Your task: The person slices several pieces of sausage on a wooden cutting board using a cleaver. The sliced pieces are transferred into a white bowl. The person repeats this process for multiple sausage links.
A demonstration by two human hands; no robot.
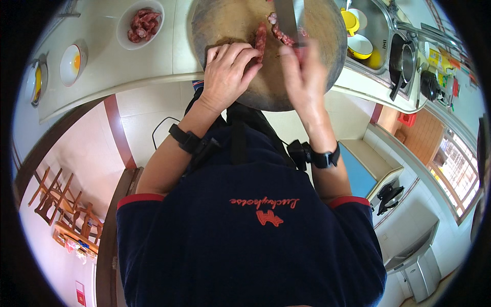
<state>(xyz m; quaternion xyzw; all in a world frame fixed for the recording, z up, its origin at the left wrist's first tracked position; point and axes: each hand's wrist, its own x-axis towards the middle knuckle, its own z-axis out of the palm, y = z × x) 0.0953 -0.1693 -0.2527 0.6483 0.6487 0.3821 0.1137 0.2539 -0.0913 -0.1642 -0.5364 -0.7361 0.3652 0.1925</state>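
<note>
A round wooden chopping board (238,23) lies before me at the counter's edge. On it my left hand (232,71) rests with curled fingers, its fingertips against the lower end of a strip of raw meat (261,38). My right hand (305,73), blurred, grips the handle end of a knife with a wide metal blade (285,15); the handle is mostly hidden by the fingers. Beside the blade lie small pieces of cut meat (282,35), apart from the strip. A white bowl of cut raw meat (122,28) stands on the counter to the left.
Further left stand a bowl with egg (68,69) and a dish with something yellow (37,82). At the right, a metal sink (378,34) holds yellow bowls (360,46). A black pan (407,63) sits beyond it. The counter's front edge (153,79) runs close to my body.
</note>
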